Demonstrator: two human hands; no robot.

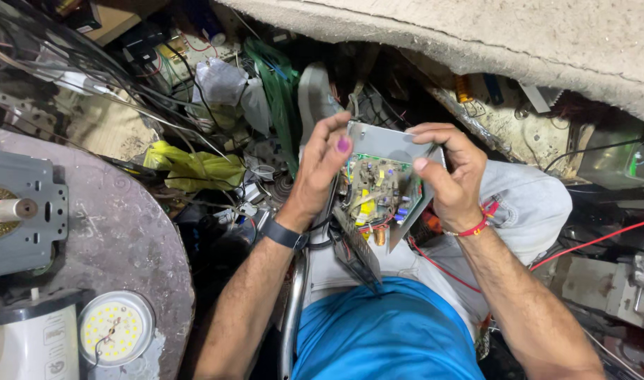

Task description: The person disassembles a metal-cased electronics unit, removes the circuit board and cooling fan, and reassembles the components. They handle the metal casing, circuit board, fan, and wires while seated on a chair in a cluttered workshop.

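While perched low in a heap of electronics junk, holding a grey metal casing (385, 137) up at centre frame, just above the lap, both hands on it. Already opened up, going by the look of it: green circuit board (375, 186) bare and facing the camera, yellow and blue parts showing, something coppery at the bottom edge. Not lifted out though, sitting inside the casing with red and black leads trailing off the lower side. Can't tell whether any screws are out, too small to see. Left hand (322, 169), centre-left, curled around the left edge of the casing, thumb pressed on the top corner, fingers tucked behind and mostly hidden. Dark wristband (283, 233) just below it. Right hand (452, 183), centre-right, wrapped over the right side, thumb pushed flat against the board's right edge, fingers folded over the casing top. Red thread bracelet (477, 224) on that wrist. Neither hand spread, both clamped on the same piece. Elsewhere: round white LED panel (114, 327) at lower left on a grey round tabletop (125, 239), yellow plastic bag (195, 169) left of centre, long red wire (596, 239) running off toward the right edge.
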